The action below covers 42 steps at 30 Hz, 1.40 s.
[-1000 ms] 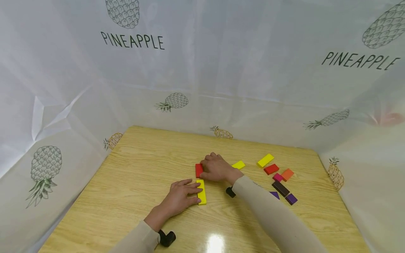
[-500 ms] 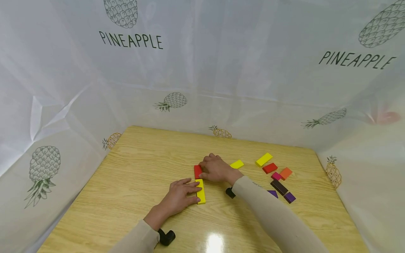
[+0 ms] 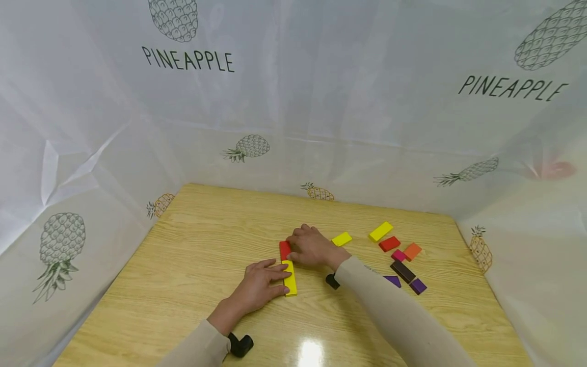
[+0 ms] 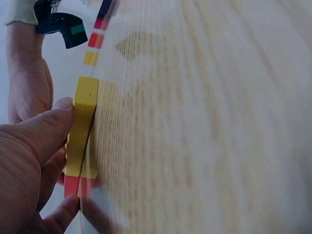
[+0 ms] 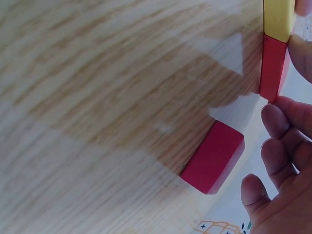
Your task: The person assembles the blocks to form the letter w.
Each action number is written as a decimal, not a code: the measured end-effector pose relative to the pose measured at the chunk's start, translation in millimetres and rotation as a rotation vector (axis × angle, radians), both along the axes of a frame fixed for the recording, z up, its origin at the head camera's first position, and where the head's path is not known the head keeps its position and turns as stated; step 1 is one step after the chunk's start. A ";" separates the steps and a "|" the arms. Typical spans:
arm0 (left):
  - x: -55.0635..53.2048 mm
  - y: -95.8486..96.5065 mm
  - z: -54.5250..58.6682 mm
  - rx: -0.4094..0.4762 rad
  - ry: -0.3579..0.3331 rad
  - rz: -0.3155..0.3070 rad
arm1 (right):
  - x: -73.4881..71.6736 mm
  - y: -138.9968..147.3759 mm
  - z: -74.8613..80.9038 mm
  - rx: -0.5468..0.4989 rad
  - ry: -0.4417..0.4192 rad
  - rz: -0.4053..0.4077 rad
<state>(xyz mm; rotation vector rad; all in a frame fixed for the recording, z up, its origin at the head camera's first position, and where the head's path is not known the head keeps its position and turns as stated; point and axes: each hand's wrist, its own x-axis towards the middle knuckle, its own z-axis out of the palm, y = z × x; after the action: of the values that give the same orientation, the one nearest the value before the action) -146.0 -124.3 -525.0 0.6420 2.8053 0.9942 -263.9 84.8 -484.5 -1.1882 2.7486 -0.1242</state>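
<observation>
A yellow block (image 3: 290, 280) lies lengthwise on the table, with a red block (image 3: 285, 250) end to end against its far end. In the right wrist view the two ends meet at a seam. My left hand (image 3: 262, 283) rests its fairly straight fingers and thumb on the yellow block. My right hand (image 3: 315, 248) pinches the red block, its thumb near the seam and a fingertip at the far end. A crimson block (image 5: 213, 158) lies beyond the right fingers in the right wrist view; in the head view I cannot make it out.
Right of the hands lie two yellow blocks (image 3: 380, 231), a red block (image 3: 390, 243), an orange block (image 3: 412, 251), a magenta block (image 3: 398, 255), a dark brown block (image 3: 403, 271) and purple pieces (image 3: 418, 286). A pineapple-print sheet (image 3: 293, 102) surrounds the wooden table (image 3: 220, 219).
The red block has come snug against the yellow block's far end, closing a small gap, with the right hand on it. The left hand has stayed on the yellow block.
</observation>
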 end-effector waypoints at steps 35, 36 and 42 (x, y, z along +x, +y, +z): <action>-27.5 -15.2 6.6 -0.031 0.023 -0.100 | 8.4 30.2 -2.2 -0.093 0.056 -0.050; -27.9 -14.7 6.5 -0.036 0.024 -0.104 | 8.7 31.4 -2.0 -0.100 0.055 -0.053; -28.6 -11.9 4.9 -0.074 0.025 -0.108 | 11.1 38.8 0.8 -0.132 0.053 -0.071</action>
<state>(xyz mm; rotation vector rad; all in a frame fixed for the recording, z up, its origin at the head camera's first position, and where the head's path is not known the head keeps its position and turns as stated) -174.6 -136.1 -520.1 0.7920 2.7804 0.8649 -252.8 123.6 -483.7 -1.1399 2.8697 -0.2904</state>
